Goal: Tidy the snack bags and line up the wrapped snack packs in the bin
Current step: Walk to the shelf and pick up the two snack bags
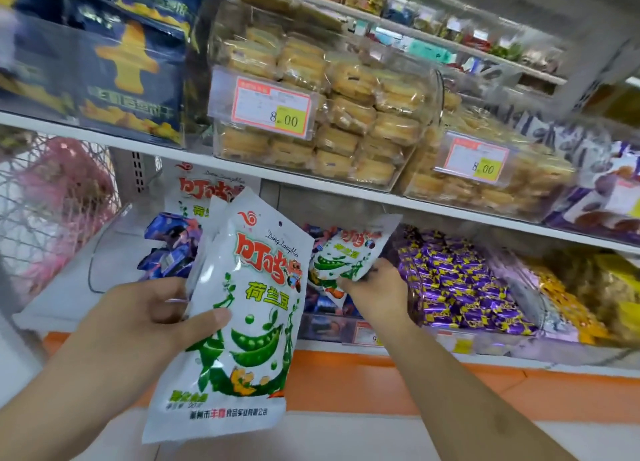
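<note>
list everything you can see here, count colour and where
white snack bags with green pea-pod print: at least three; a stack in the left hand, one in the right hand, one standing at the back of the lower shelf
dark blue wrapped snack packs: several, lower shelf bin, left
purple and yellow wrapped candies: many, lower shelf bin, right of centre
clear plastic bins of golden cakes: two, upper shelf, centre
red and yellow price tags: two, on the cake bins
navy snack boxes with yellow print: several, upper shelf, left
left hand: grips the bag stack
right hand: pinches one bag over the bin
</note>
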